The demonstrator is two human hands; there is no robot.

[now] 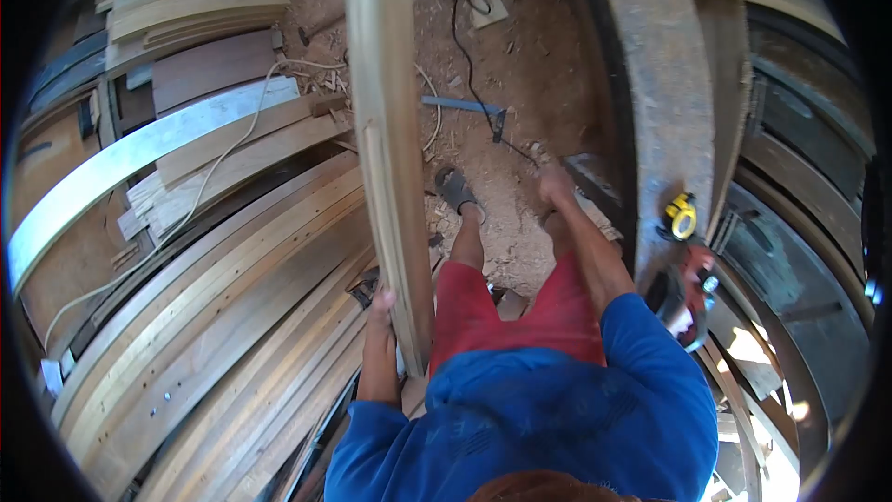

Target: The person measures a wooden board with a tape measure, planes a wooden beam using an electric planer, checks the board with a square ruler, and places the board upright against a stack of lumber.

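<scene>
A long wooden beam (pixel 383 121) stands on my left, running from beside my legs to the far edge of the view. My left hand (pixel 381 305) grips its near left edge, fingers partly hidden. My right hand (pixel 555 184) reaches forward above the floor, its fingers closed. A dark cord (pixel 472 74) runs up to the fingers of that hand; whether they hold it or some small thing is unclear. Between beam and right hand lies an L-shaped carpenter's square (pixel 462 104), near the cord.
Stacked boards (pixel 214 288) fill the left side, crossed by a pale cord (pixel 228 153). On the right, a thick worn beam (pixel 664 84) carries a yellow tape measure (pixel 681 216) and a red power tool (pixel 695 284). Wood chips cover the dirt floor (pixel 520 251).
</scene>
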